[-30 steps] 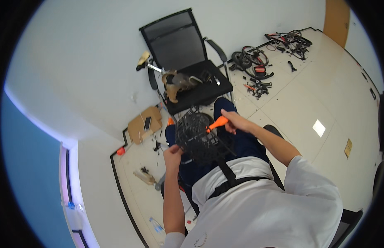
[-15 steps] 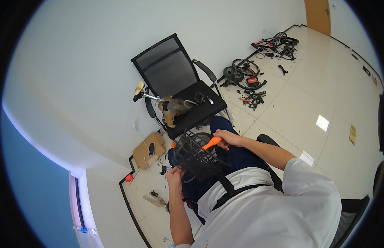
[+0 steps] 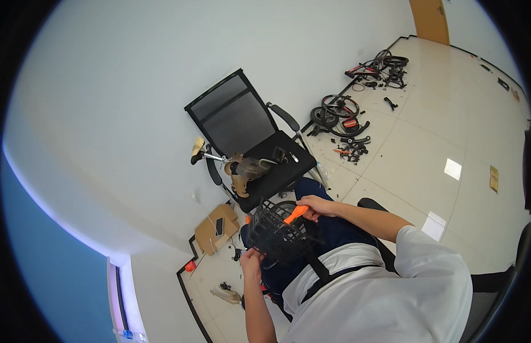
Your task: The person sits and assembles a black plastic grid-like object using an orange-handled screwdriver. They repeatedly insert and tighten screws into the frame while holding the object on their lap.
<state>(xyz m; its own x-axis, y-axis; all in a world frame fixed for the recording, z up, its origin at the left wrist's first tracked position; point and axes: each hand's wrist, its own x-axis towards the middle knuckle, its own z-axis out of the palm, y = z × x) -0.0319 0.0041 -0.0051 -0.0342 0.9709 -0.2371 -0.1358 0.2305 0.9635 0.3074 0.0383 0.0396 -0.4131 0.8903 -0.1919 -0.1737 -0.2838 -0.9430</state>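
Note:
A black wire bicycle basket (image 3: 266, 233) lies tilted across my lap. My right hand (image 3: 316, 207) is closed around an orange-handled screwdriver (image 3: 296, 215), which slants down toward the basket's lattice; its tip is lost against the dark mesh. At the basket's lower left edge, my left hand (image 3: 252, 263) pinches the rim between its fingers. Part of a dark wheel (image 3: 286, 207) shows behind the basket, between my knees. What the screwdriver touches cannot be made out.
Ahead, a black mesh chair (image 3: 264, 166) bears a bicycle saddle (image 3: 197, 150) on its post and brownish parts. Cardboard (image 3: 207, 233) with a phone (image 3: 220, 226) lies left. Wheels (image 3: 341, 107) and loose bicycle parts (image 3: 352, 150) lie along the wall at right.
The view has shifted, so the surroundings sit lower in the picture. Both hands keep their hold on the basket and screwdriver, whose orange handle appears slightly turned.

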